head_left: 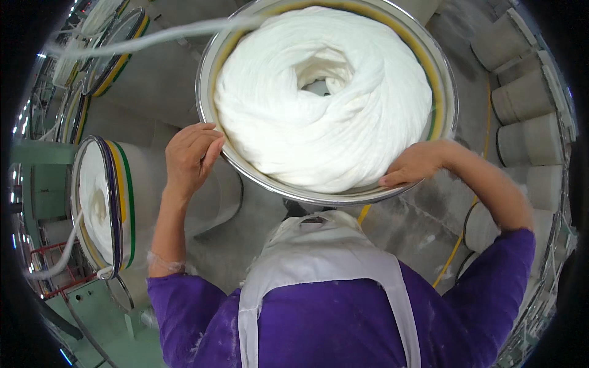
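Note:
In front of me stands a large round can with a shiny metal rim and a yellow and green band inside. It holds thick coils of white fibre sliver around a hollow middle. My left hand is at the can's left rim, its fingers curled with the thumb close to them, closed on the edge. My right hand reaches over the near right rim, bent inward between the coil and the wall. Its thumb and finger tips are drawn together low against the sliver; what they hold there is hidden.
A loose rope of sliver stretches from the can to the upper left. Another full can with striped bands stands at left, near green machinery. More cans line the right, beside a yellow floor line.

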Demonstrator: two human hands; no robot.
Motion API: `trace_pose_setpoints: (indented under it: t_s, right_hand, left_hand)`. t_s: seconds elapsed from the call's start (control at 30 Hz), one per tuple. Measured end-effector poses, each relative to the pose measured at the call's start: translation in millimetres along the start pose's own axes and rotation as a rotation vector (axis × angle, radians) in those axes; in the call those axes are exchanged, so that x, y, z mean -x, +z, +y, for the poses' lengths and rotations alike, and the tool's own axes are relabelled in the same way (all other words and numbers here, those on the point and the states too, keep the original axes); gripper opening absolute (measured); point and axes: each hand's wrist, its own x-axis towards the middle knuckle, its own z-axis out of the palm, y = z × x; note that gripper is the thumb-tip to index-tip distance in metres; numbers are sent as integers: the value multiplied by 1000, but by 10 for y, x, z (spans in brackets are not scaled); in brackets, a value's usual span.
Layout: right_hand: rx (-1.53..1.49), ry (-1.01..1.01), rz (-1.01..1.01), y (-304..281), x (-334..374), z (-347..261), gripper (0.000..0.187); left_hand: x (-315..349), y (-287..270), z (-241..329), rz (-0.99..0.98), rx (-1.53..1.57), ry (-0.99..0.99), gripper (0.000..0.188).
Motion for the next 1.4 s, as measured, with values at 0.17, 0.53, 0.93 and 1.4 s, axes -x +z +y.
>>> trace_pose_setpoints:
  t_s: [0.17,0.53,0.93,1.4]
  right_hand:
    - [-41,98,-104,64,-515,-17,72]
    - [-102,-227,910,-5,-157,431,43]
    - [-238,-216,614,152,188,456,46]
    - [5,-231,714,-620,-417,-298,47]
  left_hand:
    - [-112,-231,403,-277,330,-27,9]
    - [-893,1156,1173,-1435,729,-302,57]
    - [-1102,1375,989,-1012,207,-206,38]
    - [-1311,396,917,-532,290,-51,33]
